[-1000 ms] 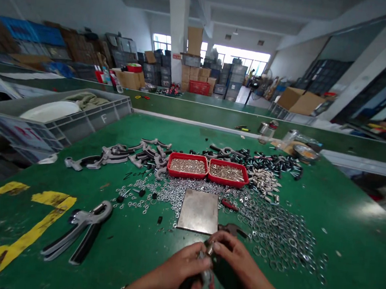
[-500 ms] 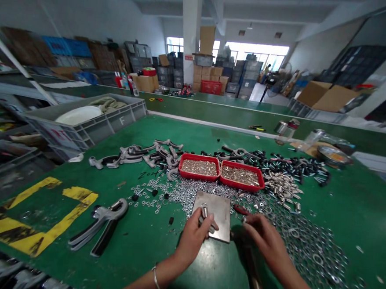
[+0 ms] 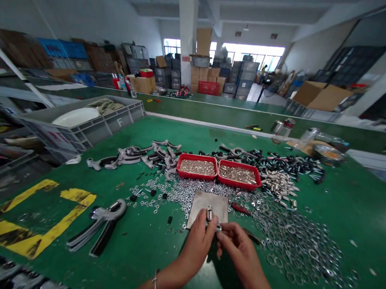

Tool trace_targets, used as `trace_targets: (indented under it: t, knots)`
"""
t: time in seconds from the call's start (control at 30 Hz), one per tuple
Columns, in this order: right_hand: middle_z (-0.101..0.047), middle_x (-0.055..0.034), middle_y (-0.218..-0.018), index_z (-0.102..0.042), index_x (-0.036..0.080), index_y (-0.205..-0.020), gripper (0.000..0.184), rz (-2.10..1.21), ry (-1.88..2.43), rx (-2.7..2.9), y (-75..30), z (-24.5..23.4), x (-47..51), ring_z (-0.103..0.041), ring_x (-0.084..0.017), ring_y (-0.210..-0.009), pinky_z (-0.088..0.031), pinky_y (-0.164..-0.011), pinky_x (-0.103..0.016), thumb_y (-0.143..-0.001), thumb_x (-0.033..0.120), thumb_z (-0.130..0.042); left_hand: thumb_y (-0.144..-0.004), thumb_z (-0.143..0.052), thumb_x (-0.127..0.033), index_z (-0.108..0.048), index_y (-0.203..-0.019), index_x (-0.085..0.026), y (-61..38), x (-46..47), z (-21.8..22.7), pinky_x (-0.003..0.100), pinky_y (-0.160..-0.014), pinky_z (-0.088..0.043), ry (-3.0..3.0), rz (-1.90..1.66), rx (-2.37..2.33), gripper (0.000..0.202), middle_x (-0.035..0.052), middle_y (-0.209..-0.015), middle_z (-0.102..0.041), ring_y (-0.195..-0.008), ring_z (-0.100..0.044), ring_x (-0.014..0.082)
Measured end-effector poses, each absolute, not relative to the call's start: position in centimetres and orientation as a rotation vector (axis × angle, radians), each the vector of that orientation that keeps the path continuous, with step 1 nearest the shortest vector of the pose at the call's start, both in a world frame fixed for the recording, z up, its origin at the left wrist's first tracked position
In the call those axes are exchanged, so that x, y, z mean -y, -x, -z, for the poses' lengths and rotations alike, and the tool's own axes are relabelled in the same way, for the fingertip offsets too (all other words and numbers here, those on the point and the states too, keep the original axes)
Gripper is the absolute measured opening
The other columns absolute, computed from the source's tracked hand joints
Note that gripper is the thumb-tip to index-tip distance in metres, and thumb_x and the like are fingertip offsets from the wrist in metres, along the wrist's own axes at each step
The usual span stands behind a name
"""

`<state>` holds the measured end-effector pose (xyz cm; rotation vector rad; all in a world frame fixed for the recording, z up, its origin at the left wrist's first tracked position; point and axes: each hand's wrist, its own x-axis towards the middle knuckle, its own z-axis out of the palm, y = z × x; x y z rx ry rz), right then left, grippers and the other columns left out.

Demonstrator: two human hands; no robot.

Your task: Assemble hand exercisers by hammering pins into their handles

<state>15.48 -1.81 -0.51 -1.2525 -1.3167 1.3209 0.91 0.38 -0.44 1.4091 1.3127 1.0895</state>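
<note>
My left hand (image 3: 200, 235) is closed around a coil spring (image 3: 210, 213), which stands upright above the thumb and fingertips. My right hand (image 3: 237, 244) is at its side, thumb and fingers pinched on a small metal piece (image 3: 219, 228) at the spring's lower end; its kind is mostly hidden. Both hands are over the near edge of a square steel plate (image 3: 205, 201). A red-handled tool (image 3: 241, 208) lies just right of the plate. On the left, a grey and black spring hand grip (image 3: 104, 222) rests on the green table.
Two red trays (image 3: 217, 175) of small metal parts stand beyond the plate. Nuts (image 3: 183, 192), washers (image 3: 298, 244), metal sleeves (image 3: 281, 186) and black-headed screws (image 3: 300, 165) lie loose around. Grey handles (image 3: 139, 154) are piled behind. A grey crate (image 3: 112, 120) sits at the left.
My right hand has moved left from beside the plate to meet my left hand at the spring. The spring has turned more upright and shifted slightly right.
</note>
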Motion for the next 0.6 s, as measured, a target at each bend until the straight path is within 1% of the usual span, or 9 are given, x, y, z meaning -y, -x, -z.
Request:
trace_targets:
  t: [0.1,0.17,0.23,0.3,0.37,0.43,0.5,0.57,0.6]
  knots:
    - [-0.070,-0.0060,-0.107,-0.062,0.028,-0.117,0.024,-0.775,1.283,1.706,-15.9,1.4,2.4,-0.066,-0.022,-0.096,-0.052,-0.087,-0.037,-0.094,0.031,-0.058,-0.095,-0.044,-0.049,-0.056,-0.103,-0.019,-0.6,-0.4,-0.7,0.032,-0.092,-0.043,-1.410,-1.046,-1.194,0.034,0.0088,-0.101,-0.064,-0.098,-0.058,0.0227]
    - [-0.069,-0.0075,-0.114,-0.056,0.030,-0.129,0.035,-0.484,1.201,1.911,-16.0,2.1,2.5,-0.064,-0.024,-0.105,-0.050,-0.094,-0.041,-0.095,0.026,-0.056,-0.094,-0.045,-0.051,-0.057,-0.104,-0.019,-0.4,-0.6,-0.9,0.032,-0.091,-0.043,-1.364,-1.031,-1.144,0.036,0.0084,-0.100,-0.065,-0.098,-0.059,0.0231]
    - [-0.071,-0.0100,-0.110,-0.050,0.029,-0.138,0.042,-0.309,1.182,2.028,-16.2,2.4,2.4,-0.066,-0.026,-0.099,-0.053,-0.087,-0.041,-0.096,0.025,-0.052,-0.093,-0.049,-0.051,-0.058,-0.105,-0.018,-0.4,-0.7,-0.7,0.031,-0.091,-0.042,-1.309,-1.026,-1.120,0.036,0.0074,-0.099,-0.066,-0.098,-0.059,0.0235]
    - [-0.073,-0.0115,-0.102,-0.048,0.028,-0.141,0.044,-0.271,1.224,2.135,-16.8,2.1,2.2,-0.068,-0.026,-0.090,-0.056,-0.076,-0.039,-0.097,0.028,-0.050,-0.091,-0.052,-0.052,-0.059,-0.104,-0.019,-0.4,-0.9,-0.1,0.031,-0.088,-0.044,-1.254,-1.009,-1.092,0.036,0.0058,-0.096,-0.066,-0.096,-0.059,0.0231]
    - [-0.073,-0.0095,-0.100,-0.050,0.029,-0.139,0.042,-0.385,1.256,2.267,-18.4,1.3,1.5,-0.068,-0.024,-0.088,-0.055,-0.073,-0.035,-0.097,0.032,-0.051,-0.091,-0.051,-0.053,-0.059,-0.101,-0.019,-0.5,-1.3,0.4,0.029,-0.082,-0.046,-1.210,-0.989,-1.066,0.036,0.0041,-0.090,-0.066,-0.088,-0.060,0.0216]
    - [-0.072,-0.0060,-0.105,-0.054,0.030,-0.132,0.036,-0.473,1.383,2.304,-21.5,0.4,-0.3,-0.068,-0.021,-0.091,-0.054,-0.078,-0.031,-0.097,0.035,-0.051,-0.092,-0.048,-0.055,-0.059,-0.096,-0.019,-0.4,-1.9,0.5,0.028,-0.077,-0.046,-1.192,-1.009,-1.086,0.037,0.0030,-0.085,-0.065,-0.081,-0.060,0.0199]
    - [-0.071,-0.0050,-0.107,-0.060,0.026,-0.120,0.026,-0.376,1.648,2.177,-25.6,0.0,-3.2,-0.066,-0.018,-0.093,-0.051,-0.081,-0.029,-0.099,0.032,-0.045,-0.092,-0.048,-0.056,-0.059,-0.091,-0.019,-0.3,-2.8,0.5,0.027,-0.076,-0.046,-1.181,-1.060,-1.143,0.039,0.0028,-0.083,-0.065,-0.079,-0.060,0.0188]
    - [-0.069,-0.0105,-0.101,-0.061,0.018,-0.109,0.026,-0.243,1.835,2.044,-29.7,0.3,-6.9,-0.064,-0.021,-0.089,-0.050,-0.080,-0.033,-0.099,0.024,-0.038,-0.090,-0.051,-0.058,-0.059,-0.092,-0.019,-0.3,-3.8,0.4,0.026,-0.074,-0.046,-1.141,-1.096,-1.204,0.040,0.0029,-0.085,-0.065,-0.078,-0.060,0.0181]
    - [-0.068,-0.0123,-0.100,-0.061,0.016,-0.104,0.023,-0.191,1.890,2.009,-31.4,0.6,-8.8,-0.063,-0.022,-0.091,-0.048,-0.082,-0.035,-0.097,0.019,-0.039,-0.088,-0.052,-0.060,-0.060,-0.092,-0.020,-0.4,-4.3,0.5,0.026,-0.072,-0.047,-1.117,-1.095,-1.224,0.041,0.0030,-0.085,-0.066,-0.077,-0.061,0.0178]
